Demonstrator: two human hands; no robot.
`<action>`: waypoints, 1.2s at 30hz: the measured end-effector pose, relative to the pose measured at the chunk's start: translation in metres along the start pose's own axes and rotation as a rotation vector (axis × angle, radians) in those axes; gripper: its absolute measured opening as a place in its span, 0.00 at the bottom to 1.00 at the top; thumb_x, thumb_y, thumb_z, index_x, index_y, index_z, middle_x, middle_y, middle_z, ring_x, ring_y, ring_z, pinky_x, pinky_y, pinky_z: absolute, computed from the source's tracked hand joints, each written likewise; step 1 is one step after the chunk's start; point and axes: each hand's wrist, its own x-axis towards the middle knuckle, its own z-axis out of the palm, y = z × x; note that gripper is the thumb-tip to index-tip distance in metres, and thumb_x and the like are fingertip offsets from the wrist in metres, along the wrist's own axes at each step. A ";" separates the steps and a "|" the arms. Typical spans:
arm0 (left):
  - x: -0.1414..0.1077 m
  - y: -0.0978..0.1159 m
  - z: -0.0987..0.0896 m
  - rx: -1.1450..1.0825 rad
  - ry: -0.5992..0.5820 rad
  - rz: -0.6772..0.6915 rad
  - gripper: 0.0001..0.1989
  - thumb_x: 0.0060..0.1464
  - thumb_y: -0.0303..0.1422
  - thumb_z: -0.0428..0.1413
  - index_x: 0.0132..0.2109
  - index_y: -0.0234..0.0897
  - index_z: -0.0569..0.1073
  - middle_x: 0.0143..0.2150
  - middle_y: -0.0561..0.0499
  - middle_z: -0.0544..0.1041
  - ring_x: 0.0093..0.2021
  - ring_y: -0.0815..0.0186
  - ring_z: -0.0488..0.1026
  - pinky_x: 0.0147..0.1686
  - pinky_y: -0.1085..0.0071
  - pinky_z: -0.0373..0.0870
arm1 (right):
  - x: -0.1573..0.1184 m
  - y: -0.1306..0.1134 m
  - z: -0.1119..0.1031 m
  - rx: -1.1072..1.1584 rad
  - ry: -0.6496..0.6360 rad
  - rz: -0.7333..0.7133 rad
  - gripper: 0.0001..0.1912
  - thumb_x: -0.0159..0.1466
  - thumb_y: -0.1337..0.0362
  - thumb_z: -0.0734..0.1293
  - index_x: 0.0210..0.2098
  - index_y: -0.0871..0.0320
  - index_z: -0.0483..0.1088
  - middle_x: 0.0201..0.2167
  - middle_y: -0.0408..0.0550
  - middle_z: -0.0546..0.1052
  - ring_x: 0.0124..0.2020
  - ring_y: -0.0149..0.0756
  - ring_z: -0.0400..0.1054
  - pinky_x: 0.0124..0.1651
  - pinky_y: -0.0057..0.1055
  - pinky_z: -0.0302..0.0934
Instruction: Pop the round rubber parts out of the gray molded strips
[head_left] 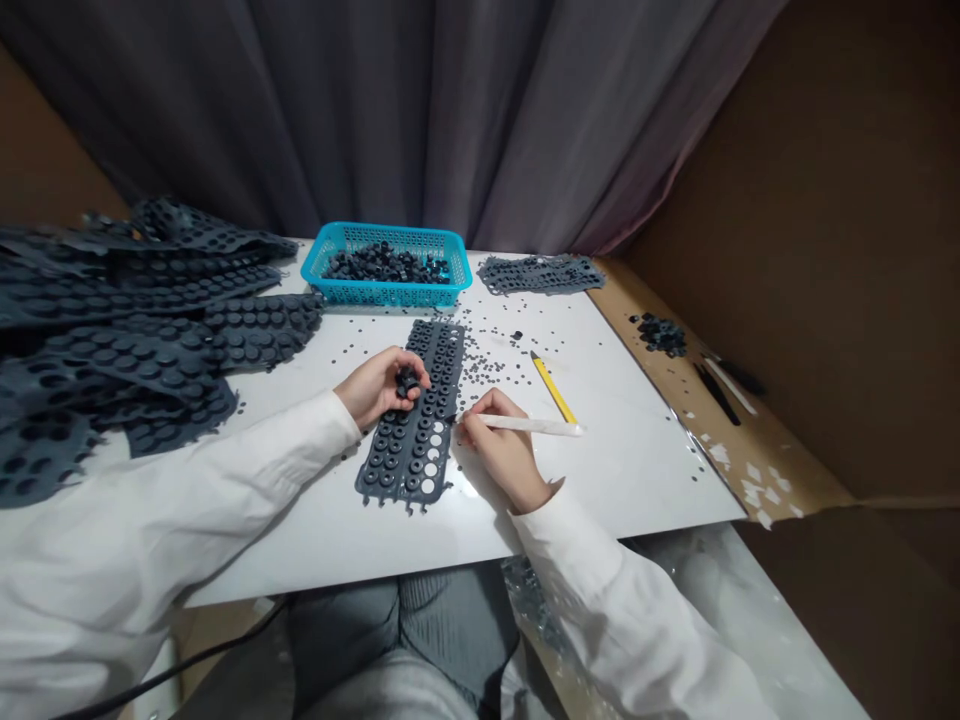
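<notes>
A dark rubber sheet [401, 455] with rows of round ringed pieces lies on the white table; several holes along its right side show white. Over its left edge, my left hand [386, 385] is curled around several small black rubber pieces [406, 381]. My right hand [501, 440] grips a white pen-like tool [529, 425], its tip by the sheet's right edge. Just beyond the sheet, a blue basket [386, 293] holds many small black pieces.
Large studded rubber sheets [142, 350] are heaped at the left. A yellow-handled knife [555, 388] and scattered small discs lie right of the sheet. Punched sheets [540, 274] sit at the back. Black pieces [661, 335] and tools rest on cardboard at the right.
</notes>
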 end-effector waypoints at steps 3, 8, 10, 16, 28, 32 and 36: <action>0.009 0.000 0.003 0.158 0.000 0.024 0.11 0.48 0.38 0.53 0.26 0.35 0.63 0.21 0.54 0.66 0.17 0.74 0.58 0.16 0.79 0.52 | 0.001 -0.003 0.000 -0.002 0.016 0.001 0.04 0.55 0.68 0.61 0.25 0.56 0.60 0.16 0.36 0.67 0.20 0.30 0.63 0.27 0.27 0.57; 0.016 0.004 0.001 0.911 -0.250 0.274 0.09 0.52 0.35 0.51 0.36 0.34 0.71 0.23 0.54 0.71 0.21 0.71 0.63 0.23 0.77 0.57 | 0.002 -0.004 0.000 -0.064 0.024 -0.004 0.05 0.54 0.68 0.61 0.24 0.55 0.60 0.16 0.36 0.66 0.20 0.29 0.62 0.27 0.26 0.55; 0.016 0.009 0.002 1.245 -0.377 0.389 0.09 0.54 0.34 0.50 0.37 0.35 0.73 0.26 0.52 0.74 0.27 0.69 0.68 0.30 0.75 0.60 | 0.001 -0.004 0.000 -0.095 0.033 -0.015 0.04 0.54 0.68 0.61 0.24 0.56 0.60 0.16 0.36 0.66 0.21 0.29 0.62 0.27 0.26 0.54; 0.014 0.020 0.016 1.877 -0.459 0.462 0.11 0.49 0.38 0.56 0.39 0.40 0.76 0.25 0.53 0.74 0.26 0.67 0.69 0.25 0.74 0.56 | 0.002 -0.005 -0.001 -0.155 0.045 -0.047 0.04 0.52 0.69 0.61 0.22 0.56 0.60 0.17 0.37 0.66 0.22 0.29 0.59 0.27 0.26 0.52; 0.018 0.015 0.039 2.115 -0.524 0.480 0.06 0.48 0.27 0.55 0.28 0.38 0.76 0.29 0.49 0.77 0.30 0.66 0.72 0.28 0.73 0.61 | 0.001 -0.005 0.000 -0.222 0.061 -0.099 0.06 0.53 0.69 0.61 0.21 0.56 0.59 0.17 0.37 0.64 0.21 0.29 0.59 0.27 0.26 0.51; 0.020 0.018 -0.002 1.398 -0.229 0.535 0.06 0.49 0.33 0.57 0.29 0.36 0.74 0.20 0.55 0.69 0.21 0.72 0.64 0.23 0.77 0.58 | 0.001 -0.006 0.001 -0.221 0.070 -0.095 0.06 0.52 0.70 0.61 0.21 0.56 0.59 0.16 0.37 0.64 0.21 0.29 0.59 0.27 0.26 0.51; 0.010 0.025 -0.034 0.531 0.100 0.270 0.10 0.48 0.36 0.59 0.29 0.34 0.67 0.15 0.61 0.55 0.15 0.77 0.51 0.16 0.81 0.49 | 0.000 -0.007 0.000 -0.199 0.067 -0.079 0.06 0.52 0.69 0.61 0.21 0.56 0.60 0.17 0.37 0.65 0.21 0.29 0.59 0.27 0.26 0.52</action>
